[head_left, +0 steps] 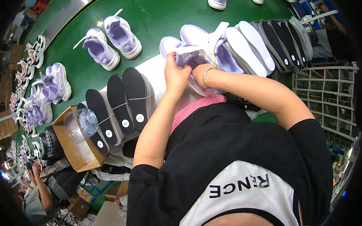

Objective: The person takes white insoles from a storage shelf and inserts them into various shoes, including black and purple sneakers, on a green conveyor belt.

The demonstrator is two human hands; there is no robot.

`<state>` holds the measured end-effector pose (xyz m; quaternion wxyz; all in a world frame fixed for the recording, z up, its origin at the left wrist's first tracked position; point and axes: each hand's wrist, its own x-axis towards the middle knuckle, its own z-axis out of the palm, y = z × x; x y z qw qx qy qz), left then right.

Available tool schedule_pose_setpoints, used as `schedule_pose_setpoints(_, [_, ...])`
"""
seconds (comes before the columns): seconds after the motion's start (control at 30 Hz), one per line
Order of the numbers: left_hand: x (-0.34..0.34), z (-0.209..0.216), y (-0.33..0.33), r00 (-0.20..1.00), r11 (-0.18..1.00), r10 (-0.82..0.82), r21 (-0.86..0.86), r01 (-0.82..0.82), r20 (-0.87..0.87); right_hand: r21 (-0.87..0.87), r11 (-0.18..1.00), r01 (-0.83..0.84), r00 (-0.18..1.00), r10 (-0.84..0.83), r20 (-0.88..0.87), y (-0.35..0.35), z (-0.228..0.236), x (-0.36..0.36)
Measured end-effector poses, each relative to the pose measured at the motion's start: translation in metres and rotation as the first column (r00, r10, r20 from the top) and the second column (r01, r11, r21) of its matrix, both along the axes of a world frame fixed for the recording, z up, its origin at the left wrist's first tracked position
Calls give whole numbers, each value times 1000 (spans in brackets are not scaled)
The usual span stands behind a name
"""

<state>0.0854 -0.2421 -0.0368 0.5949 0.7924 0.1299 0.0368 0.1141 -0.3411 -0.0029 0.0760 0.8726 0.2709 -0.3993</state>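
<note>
A white and lilac sneaker [190, 53] lies on the near edge of the green table, its toe pointing away from me. My left hand [177, 74] is closed on the sneaker's upper at the left side of the opening. Into that opening reaches my right hand [202, 75], a bracelet at its wrist; the fingers are hidden inside. Its matching sneaker [226, 57] stands close by on the right, strap raised. Stacked white insoles [253, 44] sit just beyond it. To the left of my hands, banded stacks of black insoles [118, 100] lean in a row.
A pair of lilac sneakers [107, 43] stands farther up the green table [153, 14]. More black insoles [280, 43] line the right edge, near a metal rack [325, 92]. An open carton [76, 150] holds a clear plastic container [81, 125]. A co-worker [42, 193] is at lower left.
</note>
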Motion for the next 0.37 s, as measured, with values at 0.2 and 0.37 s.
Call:
schedule_pose_setpoints(0.2, [2,-8,3,996,999,-23,-33,26,83,-166,968,-190,962,150,-228,11,0,9])
schedule_pose_setpoints(0.37, [-1,-5,7,993,996,-77,53,72,89,-40,997,72,993,-68,92,7,-5,-2])
